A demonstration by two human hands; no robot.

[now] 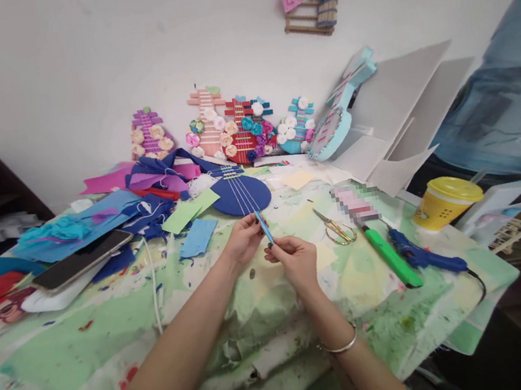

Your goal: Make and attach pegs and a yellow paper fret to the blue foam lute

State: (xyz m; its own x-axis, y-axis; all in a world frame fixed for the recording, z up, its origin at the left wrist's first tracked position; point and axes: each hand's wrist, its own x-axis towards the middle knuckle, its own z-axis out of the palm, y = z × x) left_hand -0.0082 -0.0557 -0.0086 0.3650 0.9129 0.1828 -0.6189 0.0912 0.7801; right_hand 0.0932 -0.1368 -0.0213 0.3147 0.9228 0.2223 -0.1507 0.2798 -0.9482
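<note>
- R hand (295,256): fingers pinched, narrow; grips near end of the light-blue strip (264,227). Strip is held tilted btwn both hands, above the table cover (66,347).
- L hand (245,237): also pinched, on far end of same strip. Contact w/ the strings: can't tell.
- To R, scissors (328,222) lie partly open, unheld; green cutter (391,258) and blue glue gun (425,255) beyond them, also unheld.
- To L, lt-blue paper (199,237) and green paper (190,210), loose; phone (82,260) farther L.
- Just past the hands: dark-blue lute-shaped pc. (241,197), flat, neck pointing away. Done: body covered, pale strings run lengthwise, crosspieces on neck. Near ends of strings reach the fingers; fixing there unconfirmed.
- Outstanding, in my judgement: strip is in hand, not seen laid flat on the body; no rosettes visible on this pc. Est. well past halfway on basic build, decoration absent.
- At far wall (69,67): purple lute (148,130) and others alongside, upright, w/ strings and rosettes, approx. complete.
</note>
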